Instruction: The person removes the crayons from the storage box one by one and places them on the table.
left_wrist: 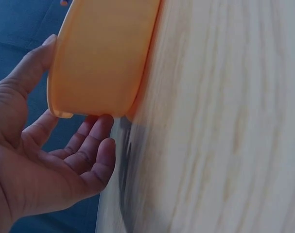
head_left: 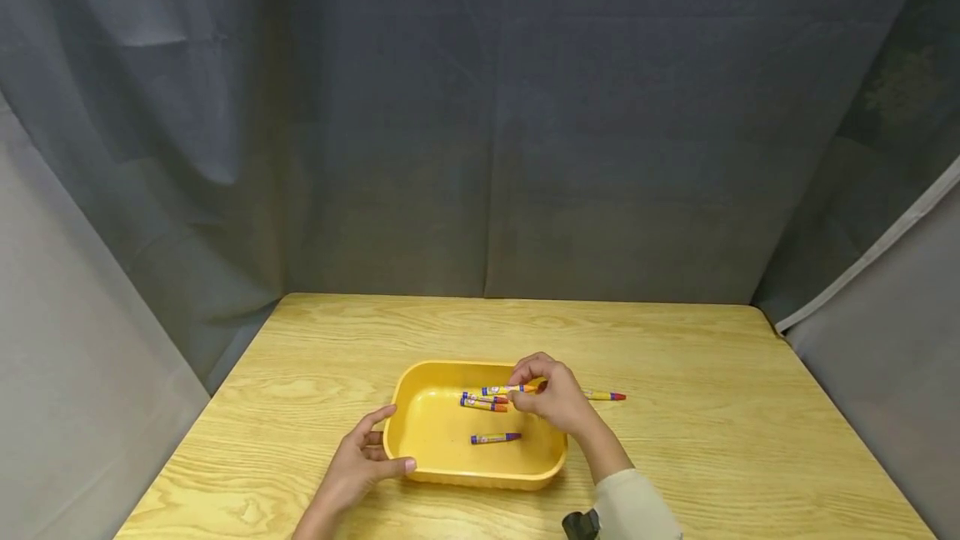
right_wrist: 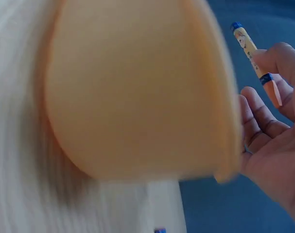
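My left hand [head_left: 356,461] grips the left end of a yellow plastic tub [head_left: 480,476], thumb at the front rim and fingers along the end wall. Seen from the left wrist, the fingers [left_wrist: 96,141] curl against the tub's outer wall. Over the tub's back right part, my right hand [head_left: 551,397] pinches an orange crayon [right_wrist: 249,51] between thumb and forefinger. Inside the tub, a red-tipped crayon [head_left: 487,398] and an orange-tipped crayon [head_left: 482,405] lie side by side. A purple crayon [head_left: 493,438] lies apart, nearer the front.
Outside the tub, a red-tipped crayon [head_left: 603,396] lies on the wooden table [head_left: 712,440] to the right, partly hidden by my right hand. Grey curtains [head_left: 525,148] hang behind the table's back edge and along both sides.
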### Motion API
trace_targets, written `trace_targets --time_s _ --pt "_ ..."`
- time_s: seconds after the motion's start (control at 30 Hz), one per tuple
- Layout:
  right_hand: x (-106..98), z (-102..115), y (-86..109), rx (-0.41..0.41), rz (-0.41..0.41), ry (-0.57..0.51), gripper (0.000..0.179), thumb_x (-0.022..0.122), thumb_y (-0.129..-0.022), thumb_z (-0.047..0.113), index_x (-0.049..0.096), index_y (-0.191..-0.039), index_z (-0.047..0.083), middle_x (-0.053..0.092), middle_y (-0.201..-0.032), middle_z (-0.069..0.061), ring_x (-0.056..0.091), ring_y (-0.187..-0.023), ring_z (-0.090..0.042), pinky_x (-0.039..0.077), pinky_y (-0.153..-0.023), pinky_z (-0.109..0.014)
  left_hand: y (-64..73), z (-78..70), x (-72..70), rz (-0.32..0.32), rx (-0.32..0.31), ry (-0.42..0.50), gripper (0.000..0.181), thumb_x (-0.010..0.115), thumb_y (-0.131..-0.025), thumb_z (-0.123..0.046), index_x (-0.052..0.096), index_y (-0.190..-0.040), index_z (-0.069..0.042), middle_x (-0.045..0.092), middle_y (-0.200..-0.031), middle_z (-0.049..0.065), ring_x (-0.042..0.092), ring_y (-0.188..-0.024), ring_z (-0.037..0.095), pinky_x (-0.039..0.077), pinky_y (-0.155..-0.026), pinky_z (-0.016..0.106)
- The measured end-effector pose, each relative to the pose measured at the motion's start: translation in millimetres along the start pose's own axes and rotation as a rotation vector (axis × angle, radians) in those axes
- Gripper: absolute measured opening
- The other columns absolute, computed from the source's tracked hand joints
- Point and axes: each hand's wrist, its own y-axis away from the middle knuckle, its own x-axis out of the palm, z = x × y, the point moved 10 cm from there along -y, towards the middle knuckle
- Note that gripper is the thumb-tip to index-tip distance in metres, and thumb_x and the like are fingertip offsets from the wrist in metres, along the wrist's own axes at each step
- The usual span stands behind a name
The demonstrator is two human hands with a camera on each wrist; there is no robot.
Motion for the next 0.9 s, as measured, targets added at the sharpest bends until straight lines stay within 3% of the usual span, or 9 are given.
trace_targets --time_s 0.27,0.7,0.9 --pt "-30 -6 8.7 0.017 -0.048 0.011 0.009 0.077 -0.075 0.008 0.070 -0.079 0.012 0.058 -0.105 -0.013 0.050 -0.099 -0.024 0.043 -0.071 -0.035 -1.0 -0.4 -2.4 -0.002 0.002 0.001 0.090 0.085 -0.066 -0.012 0.036 -0.141 -0.006 0.054 -0.106 0.025 0.062 -0.079 0.027 0.051 -0.068 0.036" --pt "-72 -31 33.4 0.057 -0.143 0.002 0.010 0.076 -0.079 0.012 0.073 -0.087 0.008 0.059 -0.109 -0.011 0.049 -0.106 -0.028 0.046 -0.075 -0.038 -0.8 -0.2 -4.3 -0.008 -0.001 0.004 0.090 0.085 -0.066 -0.011 0.036 -0.141 -0.006 0.054 -0.105 0.025 0.062 -0.079 0.027 0.051 -0.066 0.034" --pt "-87 -24 44.7 0.095 -0.156 0.016 0.010 0.073 -0.079 0.003 0.071 -0.089 0.000 0.058 -0.110 -0.019 0.049 -0.106 -0.033 0.047 -0.079 -0.036 -1.3 -0.4 -4.4 -0.007 -0.001 0.008 0.090 0.085 -0.066 -0.011 0.036 -0.141 -0.006 0.054 -0.105 0.025 0.062 -0.079 0.027 0.051 -0.065 0.034"
